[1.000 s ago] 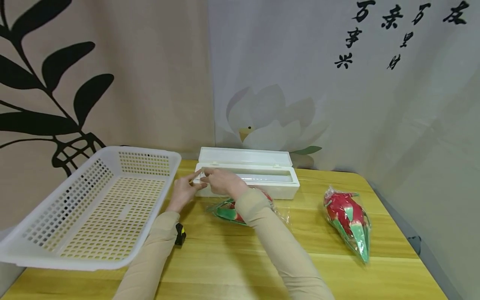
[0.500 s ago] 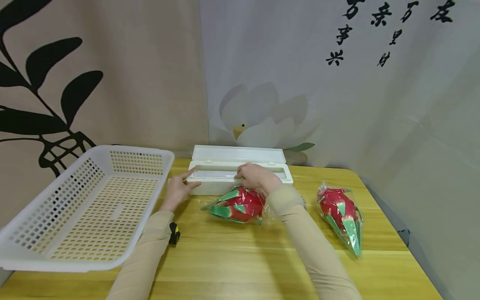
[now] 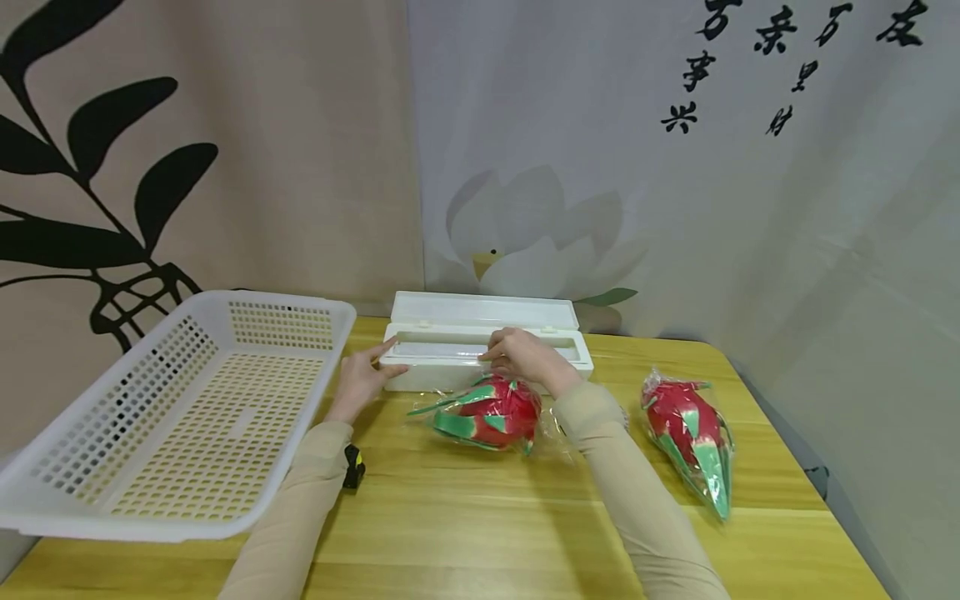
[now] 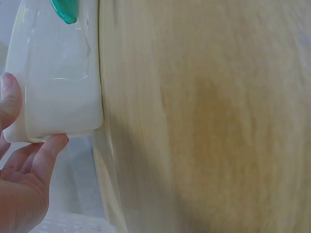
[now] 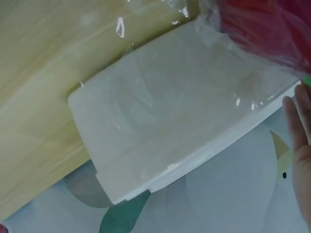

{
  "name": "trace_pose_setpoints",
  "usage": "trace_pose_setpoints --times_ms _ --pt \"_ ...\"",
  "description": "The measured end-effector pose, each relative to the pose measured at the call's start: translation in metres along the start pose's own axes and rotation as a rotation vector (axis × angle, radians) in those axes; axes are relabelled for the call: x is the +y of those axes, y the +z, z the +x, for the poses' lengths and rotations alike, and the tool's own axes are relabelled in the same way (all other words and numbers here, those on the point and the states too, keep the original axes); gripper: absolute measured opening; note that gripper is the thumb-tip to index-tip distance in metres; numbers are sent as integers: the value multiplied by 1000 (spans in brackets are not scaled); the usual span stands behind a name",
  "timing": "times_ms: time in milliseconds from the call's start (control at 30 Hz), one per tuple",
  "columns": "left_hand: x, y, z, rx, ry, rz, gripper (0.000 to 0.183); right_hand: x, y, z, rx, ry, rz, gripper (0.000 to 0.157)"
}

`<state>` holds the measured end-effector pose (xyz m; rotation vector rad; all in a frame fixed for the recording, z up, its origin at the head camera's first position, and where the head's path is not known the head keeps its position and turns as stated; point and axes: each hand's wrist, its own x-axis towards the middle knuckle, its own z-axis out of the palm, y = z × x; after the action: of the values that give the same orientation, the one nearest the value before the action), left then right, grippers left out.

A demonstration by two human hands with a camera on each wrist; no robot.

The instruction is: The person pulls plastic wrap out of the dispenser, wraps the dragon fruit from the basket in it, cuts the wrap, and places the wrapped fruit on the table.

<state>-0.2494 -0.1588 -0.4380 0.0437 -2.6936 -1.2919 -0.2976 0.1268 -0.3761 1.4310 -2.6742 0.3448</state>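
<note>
A long white lidded box (image 3: 420, 373) stands at the back of the table, its lid (image 3: 483, 310) raised. A pale strip or roll (image 3: 438, 349) shows inside its opening. My left hand (image 3: 360, 382) grips the box's left end between thumb and fingers. Over the front edge of the opening is my right hand (image 3: 525, 354), its fingertips close together; whether they pinch film is hidden. The right wrist view shows only part of its fingers (image 5: 297, 116), at the frame edge. A dragon fruit (image 3: 495, 410) in clear wrap lies against the box front, below the right hand.
A large white perforated basket (image 3: 318, 417) occupies the left side. Another wrapped dragon fruit (image 3: 690, 433) lies on the right of the wooden table (image 3: 465, 533). A black and yellow object (image 3: 354, 467) sits by the left sleeve. Printed curtains hang behind.
My right hand has moved rightward along the box opening from its left end, then shifted only slightly. The left hand stays at the box's left end. The dragon fruit in front is more exposed.
</note>
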Motion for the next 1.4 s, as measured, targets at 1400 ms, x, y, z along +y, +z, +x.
trace_pose_setpoints --times_ms 1400 --pt "-3 1 0 -1 9 1 61 61 -10 -104 183 299 -71 17"
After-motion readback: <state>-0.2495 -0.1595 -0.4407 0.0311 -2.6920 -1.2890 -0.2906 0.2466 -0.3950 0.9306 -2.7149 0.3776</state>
